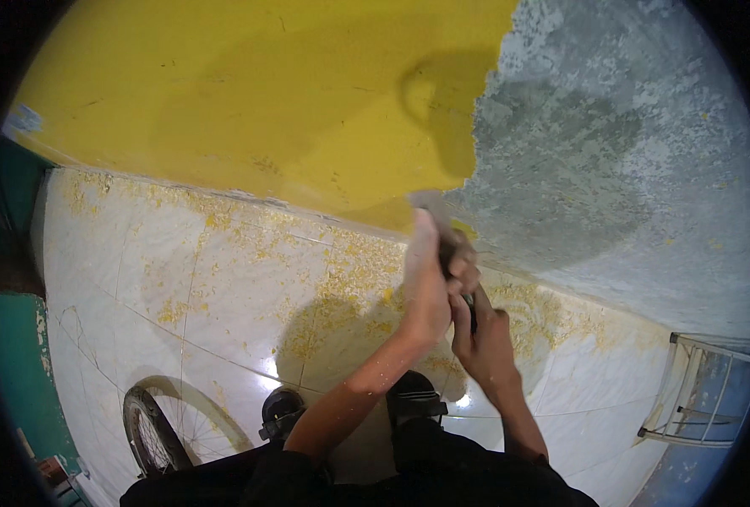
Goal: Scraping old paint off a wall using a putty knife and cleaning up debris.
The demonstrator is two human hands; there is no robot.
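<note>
Both my hands are closed on a scraper (428, 200). Its grey blade meets the wall low down, near the edge between yellow paint (324, 110) and bare grey plaster (586, 144). My left hand (430, 279) wraps the tool close to the blade and is slightly blurred. Behind it, my right hand (486, 342) grips the dark handle, most of which the fingers hide. Yellow paint flakes (358, 270) lie thickly on the floor along the foot of the wall, below the scraper.
Pale tiles (248, 329) cover the floor, and my feet in dark sandals (415, 395) stand on them. A bicycle wheel (151, 431) is at the lower left. On the right is a white metal rack (704, 389). A green panel (24, 363) borders the left side.
</note>
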